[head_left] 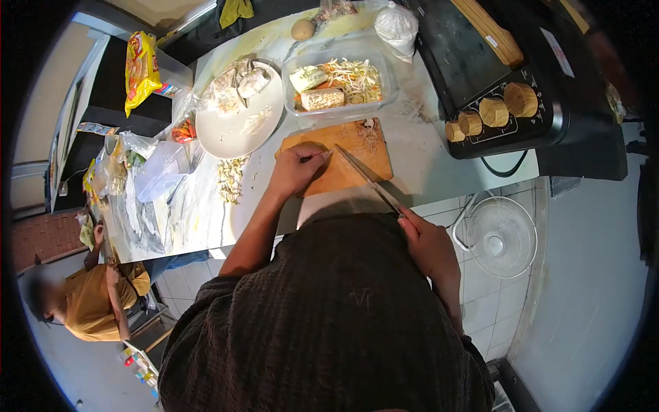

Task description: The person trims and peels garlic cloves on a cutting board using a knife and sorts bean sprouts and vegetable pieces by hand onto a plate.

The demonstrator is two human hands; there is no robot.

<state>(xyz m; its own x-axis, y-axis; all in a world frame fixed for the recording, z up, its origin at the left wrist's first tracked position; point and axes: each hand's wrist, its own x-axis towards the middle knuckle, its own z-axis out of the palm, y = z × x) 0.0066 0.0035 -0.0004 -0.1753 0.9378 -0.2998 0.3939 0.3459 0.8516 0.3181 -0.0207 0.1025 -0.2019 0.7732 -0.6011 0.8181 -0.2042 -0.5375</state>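
Note:
My right hand is closed around the handle of a kitchen knife. Its blade slants up and left, with the tip over a wooden cutting board. On the left part of the board rests my left hand, fingers pinched together close to the knife tip. A small pale bit shows at those fingertips, too small to name. Dark scraps lie at the board's upper right. Left of the board, bean sprout pieces are heaped on the marble counter.
Behind the board stands a clear container of sprouts and wrapped blocks. A plate holds pale food. A black stove-like appliance with wooden knobs is at right, a fan below. A person in an orange shirt is at left.

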